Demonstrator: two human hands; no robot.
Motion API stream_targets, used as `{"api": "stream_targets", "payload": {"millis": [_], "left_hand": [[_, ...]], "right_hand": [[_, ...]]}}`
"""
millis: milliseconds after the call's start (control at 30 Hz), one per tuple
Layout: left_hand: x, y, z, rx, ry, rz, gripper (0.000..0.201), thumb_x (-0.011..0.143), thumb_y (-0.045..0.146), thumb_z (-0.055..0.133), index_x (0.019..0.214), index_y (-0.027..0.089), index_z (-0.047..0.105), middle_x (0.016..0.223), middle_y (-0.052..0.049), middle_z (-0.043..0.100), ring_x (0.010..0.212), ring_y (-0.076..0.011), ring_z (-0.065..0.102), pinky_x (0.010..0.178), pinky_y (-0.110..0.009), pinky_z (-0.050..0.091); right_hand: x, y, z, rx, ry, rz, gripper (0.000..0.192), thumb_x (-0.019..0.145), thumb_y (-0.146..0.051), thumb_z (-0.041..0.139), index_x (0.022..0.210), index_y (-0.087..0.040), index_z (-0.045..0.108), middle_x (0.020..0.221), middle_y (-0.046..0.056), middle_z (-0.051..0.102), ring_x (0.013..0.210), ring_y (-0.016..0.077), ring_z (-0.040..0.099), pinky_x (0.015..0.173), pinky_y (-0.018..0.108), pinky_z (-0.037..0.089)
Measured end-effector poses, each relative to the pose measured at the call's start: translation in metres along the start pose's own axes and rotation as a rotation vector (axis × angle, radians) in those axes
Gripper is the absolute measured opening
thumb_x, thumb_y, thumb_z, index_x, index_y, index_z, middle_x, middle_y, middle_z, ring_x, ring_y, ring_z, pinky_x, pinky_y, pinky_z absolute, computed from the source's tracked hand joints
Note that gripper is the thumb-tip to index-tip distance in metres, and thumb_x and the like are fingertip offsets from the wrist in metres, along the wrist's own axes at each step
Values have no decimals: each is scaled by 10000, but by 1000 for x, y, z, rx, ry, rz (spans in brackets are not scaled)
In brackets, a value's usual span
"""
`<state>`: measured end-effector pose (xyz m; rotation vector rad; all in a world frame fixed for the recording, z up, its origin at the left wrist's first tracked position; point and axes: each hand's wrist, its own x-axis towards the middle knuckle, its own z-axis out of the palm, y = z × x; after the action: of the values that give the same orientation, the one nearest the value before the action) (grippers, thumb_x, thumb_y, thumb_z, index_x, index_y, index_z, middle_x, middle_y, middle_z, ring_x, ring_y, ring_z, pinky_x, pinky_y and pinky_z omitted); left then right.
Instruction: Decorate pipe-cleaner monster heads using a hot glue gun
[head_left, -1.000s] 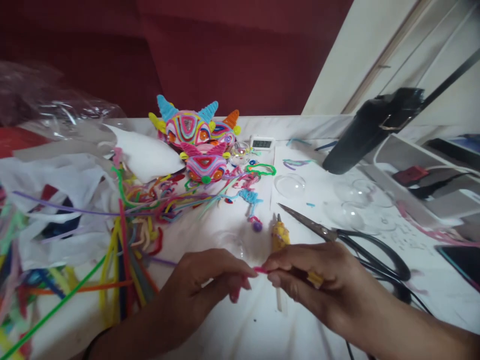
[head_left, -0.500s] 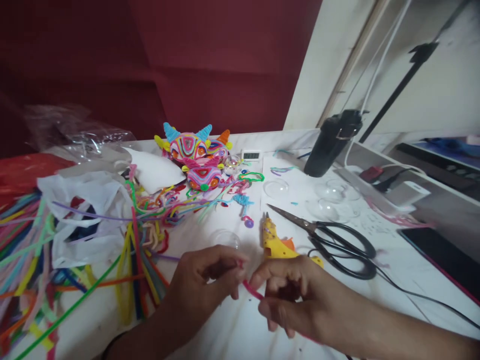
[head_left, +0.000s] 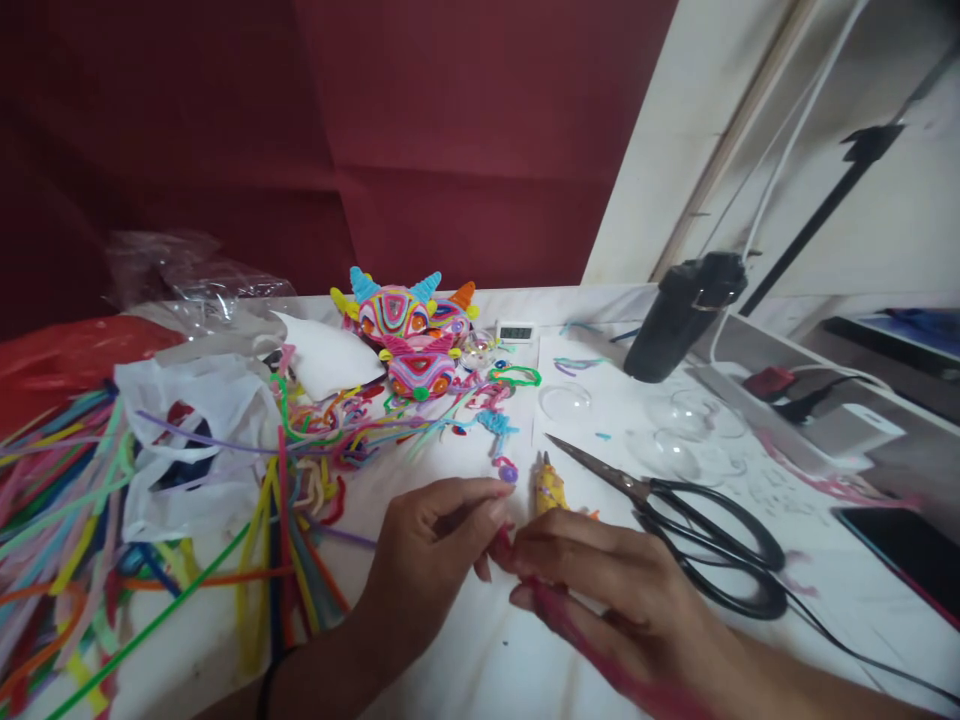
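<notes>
A dark pink pipe cleaner (head_left: pixel 501 546) runs between my two hands at the front of the table. My left hand (head_left: pixel 435 550) pinches its curled end between thumb and fingertips. Close beside it, my right hand (head_left: pixel 637 590) has its fingers closed on the same pipe cleaner, whose blurred length trails back below the palm. Just beyond my right hand lies a yellow hot glue gun (head_left: pixel 551 488), partly hidden by the fingers. Black-handled scissors (head_left: pixel 637 490) rest to its right, blades pointing away to the left.
Many coloured pipe cleaners (head_left: pixel 75 500) and a white plastic bag (head_left: pixel 199 440) cover the left side. Horned pipe-cleaner animal heads (head_left: pixel 420 370) stand at the back by a small digital clock (head_left: pixel 517 331). Clear domes (head_left: pixel 566 402), a black bottle (head_left: pixel 682 320) and a phone (head_left: pixel 900 560) are rightward.
The view has tilted up slightly and shifted left. My right hand has moved closer to my left, its fingers straighter along the pipe cleaner, which now curls at the left fingertips.
</notes>
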<state>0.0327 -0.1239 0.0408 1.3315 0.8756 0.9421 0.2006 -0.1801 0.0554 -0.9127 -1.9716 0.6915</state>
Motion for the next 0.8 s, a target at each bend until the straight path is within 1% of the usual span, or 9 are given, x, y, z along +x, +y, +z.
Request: {"api": "stream_targets", "payload": {"millis": [33, 133, 233, 300, 467, 533, 633, 733, 800], "left_hand": [[1, -1, 0, -13, -4, -21, 186, 770, 259, 679, 908, 145, 729, 575, 6, 659, 477, -79, 553, 464, -172, 465], [5, -4, 0, -109, 3, -91, 280, 716, 258, 732, 961, 131, 685, 571, 8, 655, 485, -90, 566, 462, -182, 465], [10, -5, 1, -198, 1, -118, 240, 682, 271, 760, 820, 131, 623, 557, -3, 655, 468, -100, 574, 413, -170, 428], [13, -5, 2, -206, -11, -111, 213, 707, 285, 739, 750, 137, 592, 538, -3, 645, 464, -98, 571, 401, -161, 413], [21, 0, 3, -102, -17, -92, 153, 759, 275, 668, 758, 134, 610, 487, 24, 599, 418, -62, 498, 419, -154, 411], [23, 0, 2, -44, 1, -107, 137, 740, 262, 664, 756, 137, 611, 471, 33, 582, 408, -62, 488, 416, -157, 411], [24, -1, 2, 31, 31, -138, 120, 701, 241, 661, 742, 139, 615, 466, 34, 577, 404, -70, 495, 405, -160, 412], [24, -3, 1, 80, 28, -155, 114, 676, 239, 652, 720, 137, 626, 456, 33, 568, 393, -73, 498, 395, -159, 414], [24, -3, 0, 100, 10, -156, 110, 675, 241, 641, 709, 137, 634, 455, 32, 563, 391, -74, 499, 397, -162, 421]], "right_hand": [[1, 2, -1, -19, 13, -24, 235, 898, -90, 529, 1075, -184, 652, 939, 62, 676, 840, 125, 653, 739, 184, 519], [3, 6, -4, -68, 51, -5, 246, 908, -95, 520, 1076, -207, 660, 922, 52, 683, 803, 133, 664, 717, 193, 530], [5, 11, -6, -58, 70, -30, 273, 901, -88, 536, 1103, -230, 651, 969, 49, 684, 841, 141, 666, 738, 200, 539], [7, 14, -8, -31, 67, -69, 286, 901, -69, 527, 1114, -221, 644, 1004, 62, 674, 885, 144, 659, 763, 203, 538], [7, 24, -12, -96, 80, -89, 215, 896, -44, 521, 1024, -163, 648, 970, 71, 653, 869, 129, 646, 747, 181, 523], [5, 29, -12, -128, 68, -99, 214, 890, -47, 537, 1037, -169, 632, 988, 60, 653, 881, 123, 643, 742, 166, 520], [3, 32, -12, -158, 21, -87, 237, 883, -48, 547, 1067, -183, 609, 1060, 56, 653, 961, 137, 634, 813, 179, 519], [6, 30, -13, -162, 2, -37, 244, 895, -69, 523, 1088, -195, 603, 1090, 64, 654, 990, 153, 633, 854, 206, 523], [11, 29, -15, -152, -10, -27, 255, 899, -76, 511, 1101, -207, 595, 1060, 65, 663, 965, 150, 639, 840, 210, 533]]}}
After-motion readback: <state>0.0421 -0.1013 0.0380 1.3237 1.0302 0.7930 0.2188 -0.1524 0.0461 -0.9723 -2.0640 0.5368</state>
